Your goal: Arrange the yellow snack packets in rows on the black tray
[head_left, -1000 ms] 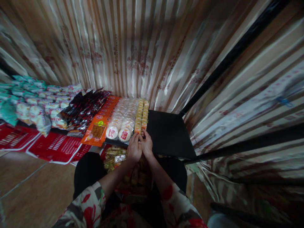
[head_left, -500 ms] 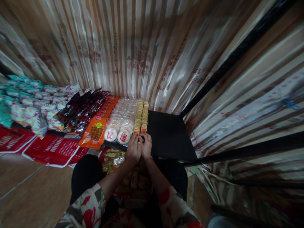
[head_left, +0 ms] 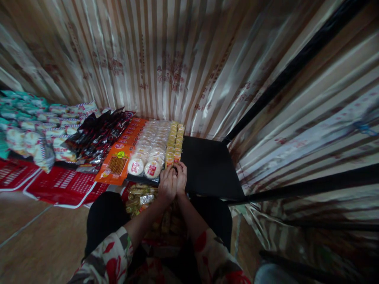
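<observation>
Hands are pressed side by side at the near edge of the black shelf (head_left: 209,167). Fingers of left hand (head_left: 167,184) and right hand (head_left: 181,178) are curled at the near end of the yellow packet rows (head_left: 174,142); whether a packet is gripped cannot be told. Round white cakes (head_left: 148,153) and an orange packet (head_left: 117,165) are laid just left of the rows.
</observation>
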The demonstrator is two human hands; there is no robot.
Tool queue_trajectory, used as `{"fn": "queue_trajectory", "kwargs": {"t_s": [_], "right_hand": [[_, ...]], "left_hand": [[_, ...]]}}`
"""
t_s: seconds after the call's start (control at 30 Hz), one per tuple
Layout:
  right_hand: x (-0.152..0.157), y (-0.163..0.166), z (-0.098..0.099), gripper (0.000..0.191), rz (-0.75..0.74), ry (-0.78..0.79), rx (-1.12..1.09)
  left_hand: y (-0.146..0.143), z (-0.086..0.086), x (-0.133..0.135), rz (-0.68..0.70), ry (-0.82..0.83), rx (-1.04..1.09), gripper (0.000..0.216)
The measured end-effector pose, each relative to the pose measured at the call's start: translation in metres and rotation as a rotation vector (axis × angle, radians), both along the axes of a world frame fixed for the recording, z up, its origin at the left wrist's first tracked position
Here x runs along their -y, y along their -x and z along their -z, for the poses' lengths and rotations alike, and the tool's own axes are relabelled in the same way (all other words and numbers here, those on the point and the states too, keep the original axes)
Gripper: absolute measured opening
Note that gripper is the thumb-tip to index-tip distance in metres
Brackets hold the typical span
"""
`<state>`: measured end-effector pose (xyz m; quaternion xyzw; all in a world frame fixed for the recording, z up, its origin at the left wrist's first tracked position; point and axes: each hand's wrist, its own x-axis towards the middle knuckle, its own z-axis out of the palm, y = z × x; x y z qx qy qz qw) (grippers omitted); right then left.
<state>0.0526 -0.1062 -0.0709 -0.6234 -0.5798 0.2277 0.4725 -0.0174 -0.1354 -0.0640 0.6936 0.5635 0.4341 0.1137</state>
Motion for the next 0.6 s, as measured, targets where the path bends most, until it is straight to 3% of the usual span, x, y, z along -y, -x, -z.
{"fn": "queue_trajectory", "kwargs": {"t_s": [0.23, 0.4, 0.5, 0.6], "right_hand": [[0.003, 0.000, -0.004, 0.032, 0.007, -0.089, 0.022], [0.008, 0.003, -0.016, 0.029, 0.049, -0.182, 0.004], [0.020, 0.005, -0.022, 0.028, 0.049, -0.186, -0.043], [0.044, 0.008, -0.019, 0.028, -0.051, -0.103, -0.038]], "left_hand": [[0.005, -0.008, 0.005, -0.018, 0.046, 0.019, 0.037], [0.021, -0.014, 0.035, 0.052, 0.132, 0.042, 0.032], [0.039, -0.006, 0.062, 0.090, 0.200, 0.044, 0.031], [0.059, 0.011, 0.087, 0.072, 0.376, -0.056, 0.027]]}}
